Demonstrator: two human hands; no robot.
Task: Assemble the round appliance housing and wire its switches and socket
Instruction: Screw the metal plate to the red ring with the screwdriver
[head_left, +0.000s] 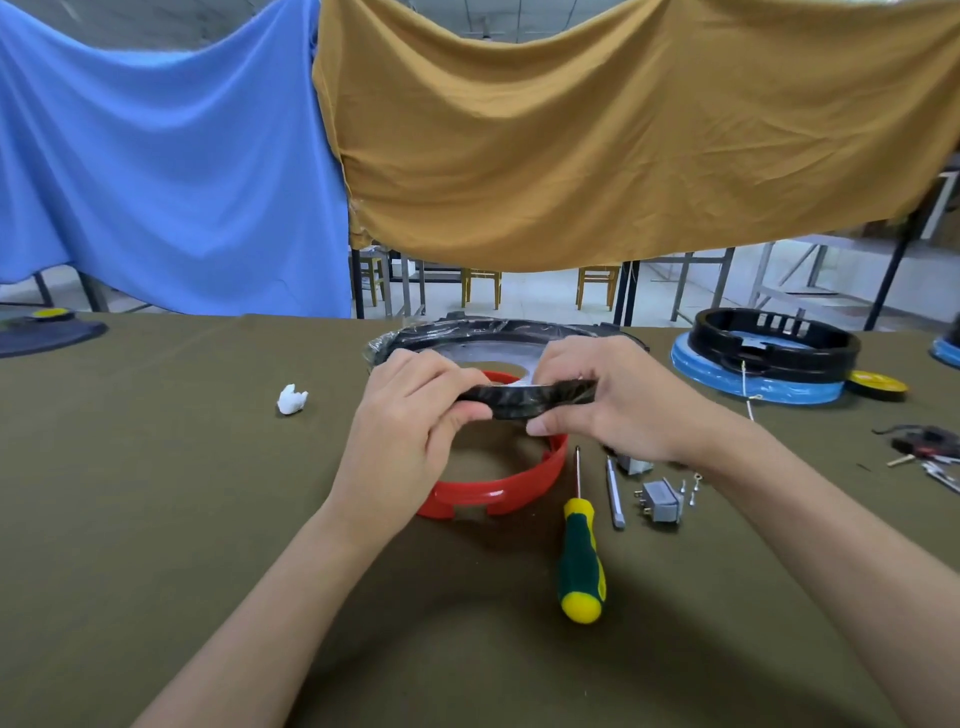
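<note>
Black film-wrapped housing ring (524, 397) is pinched at its near rim by the left hand (415, 415) and right hand (608, 400), tilted above the red ring (498, 488); best lowered level and centred; screwdriver (581, 551) waits nearby.

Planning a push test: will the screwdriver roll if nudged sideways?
Probably yes: the screwdriver has a rounded handle and lies flat on the cloth. The cloth may damp the roll. It looks stiff, handle-heavy, so it would likely pivot about the handle.
</note>
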